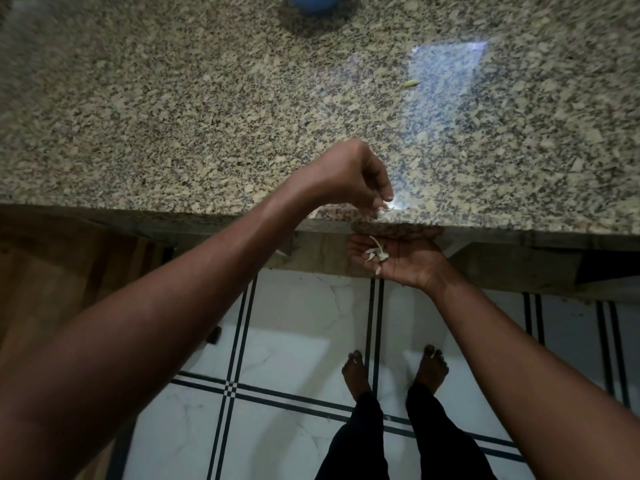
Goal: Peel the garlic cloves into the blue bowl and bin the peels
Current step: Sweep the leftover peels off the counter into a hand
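My left hand (349, 174) hangs over the counter (207, 116) edge, fingertips curled on a peel (382, 211). Just below, my right hand (398, 259) lies cupped, palm up, carrying peels (375, 254). The bowl (313, 1) sits far beyond both.

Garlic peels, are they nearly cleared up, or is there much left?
Peeling looks finished: no cloves on the counter. In hand: the left hand sweeps the last peels off the edge into the cupped right hand, which already holds some. Left: binning them; no bin is in view.
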{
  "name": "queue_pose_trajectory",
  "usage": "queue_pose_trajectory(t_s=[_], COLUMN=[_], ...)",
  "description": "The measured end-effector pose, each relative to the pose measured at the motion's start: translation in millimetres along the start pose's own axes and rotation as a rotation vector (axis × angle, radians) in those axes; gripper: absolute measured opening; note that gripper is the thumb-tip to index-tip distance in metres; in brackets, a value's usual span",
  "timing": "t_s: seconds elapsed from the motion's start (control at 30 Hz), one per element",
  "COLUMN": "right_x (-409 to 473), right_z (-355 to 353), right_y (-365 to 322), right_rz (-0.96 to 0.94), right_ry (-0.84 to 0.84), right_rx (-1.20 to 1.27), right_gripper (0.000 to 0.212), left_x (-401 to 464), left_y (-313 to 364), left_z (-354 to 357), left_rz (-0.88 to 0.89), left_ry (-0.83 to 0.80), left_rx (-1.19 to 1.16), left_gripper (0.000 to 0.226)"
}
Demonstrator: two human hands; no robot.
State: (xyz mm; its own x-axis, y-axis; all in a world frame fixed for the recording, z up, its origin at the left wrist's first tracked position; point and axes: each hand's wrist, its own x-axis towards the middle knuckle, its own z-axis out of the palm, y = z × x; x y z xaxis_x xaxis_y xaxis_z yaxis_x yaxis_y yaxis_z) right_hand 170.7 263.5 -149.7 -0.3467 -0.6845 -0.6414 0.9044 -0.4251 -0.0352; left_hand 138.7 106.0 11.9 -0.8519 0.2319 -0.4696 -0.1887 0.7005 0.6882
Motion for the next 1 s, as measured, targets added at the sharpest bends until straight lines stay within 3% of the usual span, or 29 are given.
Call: queue_pose_trajectory(t_s=[0.07, 0.17, 0.37, 0.47, 0.7, 0.8, 1.0], right_x=[4, 2, -1, 0, -11, -9, -6], right_z=[0, 3, 7, 6, 10, 11, 13], right_y=[-4, -9, -9, -8, -6, -7, -6], right_rz=[0.037, 0.057, 0.094, 0.087, -0.047, -0.028, 0.014], right_ry=[0.005, -0.006, -0.056, -0.09, -0.141, -0.1, -0.033], right_rx=[-0.003, -0.056, -0.041, -0.061, -0.126, -0.142, -0.1], right_gripper=[0.069, 0.064, 0.061, 0.061, 0.042, 0.049, 0.054], left_x=[0, 2, 12, 13, 1, 3, -3], left_y=[-2, -7, -44, -59, -30, -22, -19], left_z=[-1, -3, 6, 21, 60, 48, 35], left_rz=[0.002, 0.017, 0.167, 0.202, 0.425, 0.435, 0.202], left_ry=[0.044, 0.121, 0.416, 0.538, 0.285, 0.245, 0.282], left_rx=[-0.018, 0.027, 0.467, 0.501, 0.442, 0.458, 0.479], left_gripper=[0.013, 0.009, 0.025, 0.028, 0.028, 0.021, 0.019])
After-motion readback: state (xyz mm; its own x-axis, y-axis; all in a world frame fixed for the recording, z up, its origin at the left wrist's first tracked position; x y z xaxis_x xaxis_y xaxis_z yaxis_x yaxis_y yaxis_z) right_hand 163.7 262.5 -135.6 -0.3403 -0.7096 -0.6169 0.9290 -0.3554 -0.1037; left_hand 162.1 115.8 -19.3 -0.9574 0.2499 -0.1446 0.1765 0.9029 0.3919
